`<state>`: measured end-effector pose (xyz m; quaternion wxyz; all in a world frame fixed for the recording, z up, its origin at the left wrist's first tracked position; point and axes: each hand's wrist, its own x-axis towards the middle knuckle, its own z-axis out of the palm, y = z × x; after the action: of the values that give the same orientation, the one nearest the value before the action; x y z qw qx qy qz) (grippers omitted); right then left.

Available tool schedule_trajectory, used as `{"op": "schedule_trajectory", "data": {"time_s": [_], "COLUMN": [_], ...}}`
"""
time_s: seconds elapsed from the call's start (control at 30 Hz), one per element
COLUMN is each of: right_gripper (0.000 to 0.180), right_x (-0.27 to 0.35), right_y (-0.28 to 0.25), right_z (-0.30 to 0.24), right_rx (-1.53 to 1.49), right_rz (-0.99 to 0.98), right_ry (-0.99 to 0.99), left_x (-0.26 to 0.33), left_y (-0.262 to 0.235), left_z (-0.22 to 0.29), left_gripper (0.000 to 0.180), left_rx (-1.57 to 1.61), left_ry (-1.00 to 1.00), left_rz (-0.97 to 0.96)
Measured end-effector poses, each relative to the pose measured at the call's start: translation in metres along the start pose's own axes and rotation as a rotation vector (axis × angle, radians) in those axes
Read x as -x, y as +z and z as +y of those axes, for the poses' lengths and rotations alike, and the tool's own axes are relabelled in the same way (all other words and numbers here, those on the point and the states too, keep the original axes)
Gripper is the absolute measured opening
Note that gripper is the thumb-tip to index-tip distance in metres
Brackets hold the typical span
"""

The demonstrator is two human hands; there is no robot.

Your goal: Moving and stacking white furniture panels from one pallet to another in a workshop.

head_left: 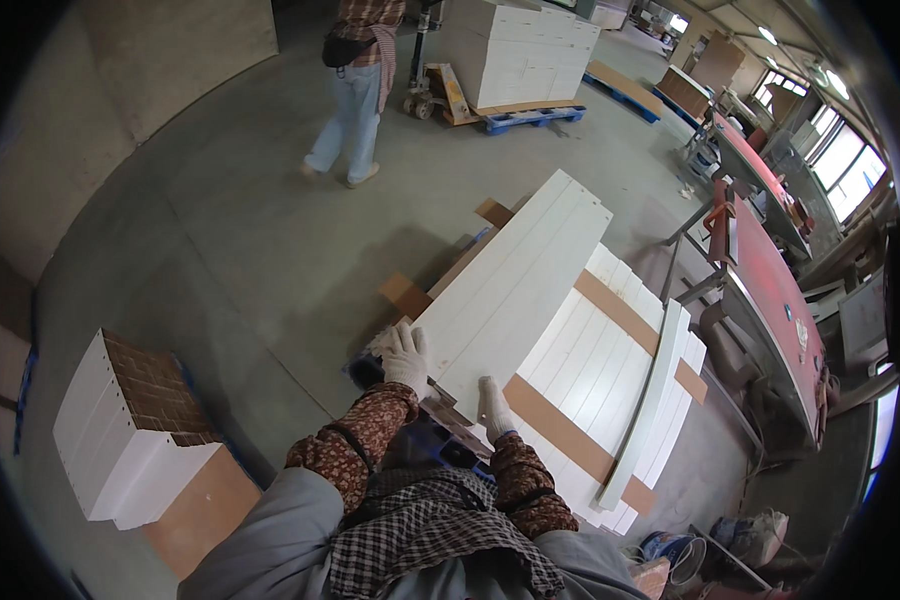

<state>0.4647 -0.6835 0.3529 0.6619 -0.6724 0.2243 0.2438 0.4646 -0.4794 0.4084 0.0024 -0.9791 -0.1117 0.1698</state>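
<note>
A stack of long white boards (515,290) lies in front of me, its near end close to my body. My left hand (407,358), in a white knit glove, rests on the left edge of the near end with its fingers stretched out. Against the right side of the same end, my right hand (492,406) stands upright and gloved, palm toward the boards, fingers straight. Beside the stack on the right are more white boards (560,400), with brown cardboard strips (560,428) across them. One narrow white board (645,405) lies loose on top of these.
A blue pallet (365,372) shows under the stack. At left stands another white stack (95,430). A person (355,90) walks ahead near a pallet jack (450,95) and a tall white stack (520,55). Red-topped tables (770,270) line the right; a bucket (670,550) sits lower right.
</note>
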Motion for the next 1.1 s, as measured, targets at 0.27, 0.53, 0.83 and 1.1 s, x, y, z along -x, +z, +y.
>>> {"op": "schedule_trajectory", "data": {"time_s": [0.27, 0.53, 0.83, 1.1], "right_gripper": [0.071, 0.093, 0.088, 0.085], "right_x": [-0.016, -0.039, -0.062, -0.070], "right_y": [-0.006, -0.038, -0.047, -0.048], "right_z": [0.013, 0.033, 0.044, 0.046], "right_rx": [0.006, -0.008, -0.010, 0.060], "right_rz": [-0.095, -0.273, -0.340, -0.352], "right_ry": [0.114, 0.098, -0.054, -0.095], "left_x": [-0.011, -0.002, -0.028, -0.030], "left_y": [0.025, 0.005, 0.035, 0.039], "left_z": [-0.007, 0.009, 0.016, 0.012], "left_gripper": [0.140, 0.088, 0.097, 0.067], "left_rx": [0.047, 0.033, 0.032, 0.181], "left_ry": [0.012, 0.005, -0.034, 0.010], "left_rz": [0.114, 0.069, 0.113, 0.194]}}
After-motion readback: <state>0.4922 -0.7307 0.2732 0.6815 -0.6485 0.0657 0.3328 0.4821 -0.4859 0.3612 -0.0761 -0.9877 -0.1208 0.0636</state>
